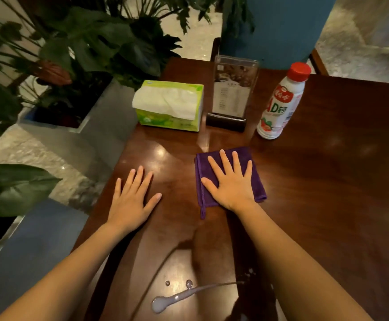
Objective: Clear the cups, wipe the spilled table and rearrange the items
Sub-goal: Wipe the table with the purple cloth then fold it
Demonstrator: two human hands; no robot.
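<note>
The dark wooden worktop is glossy, with a white spill and some drops near its front edge; big green plants stand on the left over a pale stone floor. The purple cloth — folded square, a small loop at its corner — lies flat in the middle; the right hand presses on it, fingers spread; the left hand rests flat on bare wood just beside, fingers spread. Behind stand a tissue box, a menu stand and a milk bottle.

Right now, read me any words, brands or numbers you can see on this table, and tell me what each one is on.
"AD", large green letters, on the white bottle with the red cap.
Red logo above it on the bottle: characters too blurred to read.
Menu stand: lines of print, too small to read.
Tissue box: small round logo, unreadable.
Purple cloth: no text.
</note>
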